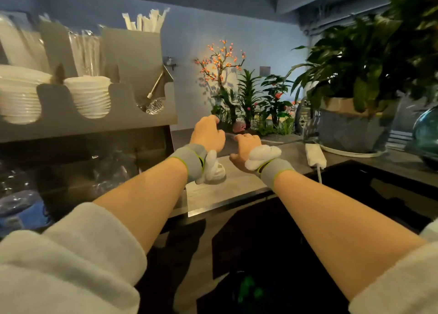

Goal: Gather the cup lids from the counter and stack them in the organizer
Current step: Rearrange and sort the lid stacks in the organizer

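The head view shows both arms stretched forward over the desk (237,186), toward its far side near the small plants (251,105). The left hand (208,136) has its fingers bent downward, and the right hand (245,148) is also curled, with its knuckles up. Between them I see a thin, pale, clear edge (233,137), which may be a cup lid, but it is too blurred to be sure. So I cannot tell if either hand really holds something or only reaches for it. Both wrists carry grey bands with white padded pieces.

The organizer (99,114) stands on the left, well apart from the hands and higher than the desk. It already holds two piles of white lids (91,96) in its round-cut slots, and a third slot to the right has only a metal tool with some clear wrapping. Behind, taller compartments hold straws (144,22).

In my judgement the step in hand is the gathering: the hands are at the place of picking, not yet at the place of stacking. The next move calls for a firm pinch on the lid's rim, then lifting it and carrying it to the left and upward. There it must be set flat on one of the piles, concentric, so it nests and does not tilt.
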Available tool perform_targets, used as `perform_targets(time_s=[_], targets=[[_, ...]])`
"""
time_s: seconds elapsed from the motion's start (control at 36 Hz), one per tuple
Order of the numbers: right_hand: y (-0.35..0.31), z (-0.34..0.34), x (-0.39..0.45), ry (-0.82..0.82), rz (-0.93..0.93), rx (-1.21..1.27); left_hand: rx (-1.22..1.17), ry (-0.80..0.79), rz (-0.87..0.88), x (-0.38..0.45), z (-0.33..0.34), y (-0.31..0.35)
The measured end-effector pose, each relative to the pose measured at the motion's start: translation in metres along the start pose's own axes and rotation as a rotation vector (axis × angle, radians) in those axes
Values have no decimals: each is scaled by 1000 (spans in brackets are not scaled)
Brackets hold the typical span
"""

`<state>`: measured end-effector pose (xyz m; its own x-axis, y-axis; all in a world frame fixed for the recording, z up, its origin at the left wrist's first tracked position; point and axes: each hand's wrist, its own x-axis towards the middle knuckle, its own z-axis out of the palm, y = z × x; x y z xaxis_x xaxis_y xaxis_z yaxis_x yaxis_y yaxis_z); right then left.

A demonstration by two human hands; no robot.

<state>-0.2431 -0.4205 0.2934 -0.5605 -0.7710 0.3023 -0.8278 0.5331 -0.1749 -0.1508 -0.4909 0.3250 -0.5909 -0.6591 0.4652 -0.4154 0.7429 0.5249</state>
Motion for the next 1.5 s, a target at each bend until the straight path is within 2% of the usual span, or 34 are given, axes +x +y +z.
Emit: perform_targets(time_s=[0.28, 0.44, 0.69, 0.81, 0.97, 1.25, 1.44, 1.5], targets=[[23, 40, 51, -120, 126, -8, -41, -132, -123, 48, 46, -40], [25, 73, 71, -178, 134, -18, -99, -189, -248, 66, 71, -59], [21, 103, 86, -203, 130, 39, -64, -240, -392, 71, 96, -77], [18, 110, 85, -160, 132, 102, -10, -337, -406, 73, 94, -78], [11, 114, 83, -267, 191, 160, 45, -500, -429, 73, 87, -79], [8, 115, 76, -305, 212, 169, 134, -562, -380, 74, 82, -79], [18, 104, 76, -284, 331, 353, 195, -655, -309, 63, 64, -70], [20, 100, 75, -267, 359, 390, 127, -606, -317, 59, 63, -67]])
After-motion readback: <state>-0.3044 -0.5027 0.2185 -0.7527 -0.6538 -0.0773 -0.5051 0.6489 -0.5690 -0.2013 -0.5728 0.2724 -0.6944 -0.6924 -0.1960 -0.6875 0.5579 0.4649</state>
